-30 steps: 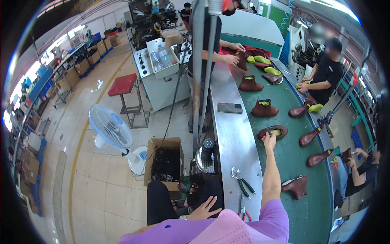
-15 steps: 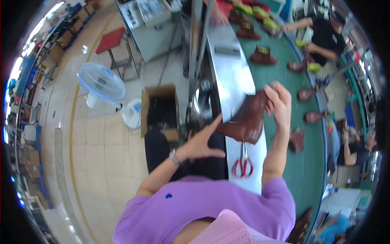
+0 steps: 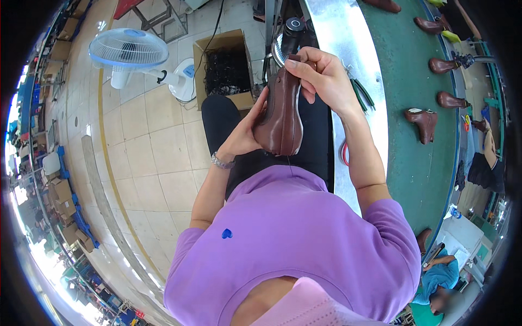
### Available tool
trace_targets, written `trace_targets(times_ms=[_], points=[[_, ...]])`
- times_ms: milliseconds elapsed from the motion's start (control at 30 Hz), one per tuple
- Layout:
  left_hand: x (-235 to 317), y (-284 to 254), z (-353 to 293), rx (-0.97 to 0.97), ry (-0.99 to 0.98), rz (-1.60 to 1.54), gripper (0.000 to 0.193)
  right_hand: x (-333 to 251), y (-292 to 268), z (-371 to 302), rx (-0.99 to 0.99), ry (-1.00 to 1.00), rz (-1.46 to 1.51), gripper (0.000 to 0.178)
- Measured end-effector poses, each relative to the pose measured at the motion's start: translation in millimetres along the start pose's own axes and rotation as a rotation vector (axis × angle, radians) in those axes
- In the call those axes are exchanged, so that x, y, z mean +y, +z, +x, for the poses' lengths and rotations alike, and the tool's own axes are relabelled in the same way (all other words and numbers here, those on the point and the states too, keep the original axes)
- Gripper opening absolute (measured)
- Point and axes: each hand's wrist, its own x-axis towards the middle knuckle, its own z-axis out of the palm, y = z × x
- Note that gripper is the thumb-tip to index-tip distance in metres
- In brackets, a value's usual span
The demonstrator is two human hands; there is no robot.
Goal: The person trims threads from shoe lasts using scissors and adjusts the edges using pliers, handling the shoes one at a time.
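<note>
A brown leather ankle boot (image 3: 278, 126) is held upright over my lap, its rounded lower end toward me. My left hand (image 3: 244, 133) is wrapped around its left side, low down. At the boot's top edge, the thumb and fingers of my right hand (image 3: 324, 80) pinch the leather. A thin dark thread hangs from the boot's lower end toward my shirt. Beside my right wrist, on the shiny metal bench (image 3: 348, 35), lies a green-handled tool (image 3: 363, 95). Red-handled scissors (image 3: 345, 154) are mostly hidden under my right forearm.
A green conveyor belt (image 3: 405, 185) runs along the right, carrying a brown boot (image 3: 422, 124) and several others. On the left stand a cardboard box (image 3: 246, 101) of black scraps and a blue-white fan (image 3: 129, 50). Co-workers sit beyond the belt.
The boot has come from above the bench to over my lap and turned. My left hand, formerly spread at its edge, has closed around it. My right hand still pinches its top.
</note>
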Motion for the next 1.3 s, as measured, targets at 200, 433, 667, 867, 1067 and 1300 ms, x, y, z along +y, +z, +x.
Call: trace_targets(times_ms=[200,433,667,867,1067,1300], points=[[-10,-4,-4,0.032,0.032,0.053,0.117,4,1,-1,-0.021,0.038,-0.008,0.021],[-14,-12,-16,0.052,-0.02,-0.004,0.117,27,-17,-8,0.084,0.024,0.02,0.03],[-5,-50,-62,0.335,-0.202,-0.102,0.094,77,-55,-42,0.217,0.153,-0.035,0.027],[10,-63,-60,0.431,-0.49,-0.172,0.062,85,-45,-47,0.208,0.214,-0.075,0.027],[32,-43,-10,0.308,-0.552,-0.173,0.067,81,-14,-32,0.1,0.16,-0.057,0.026],[14,-17,0,0.372,-0.488,-0.261,0.068,73,35,-29,0.03,0.024,-0.574,0.057]])
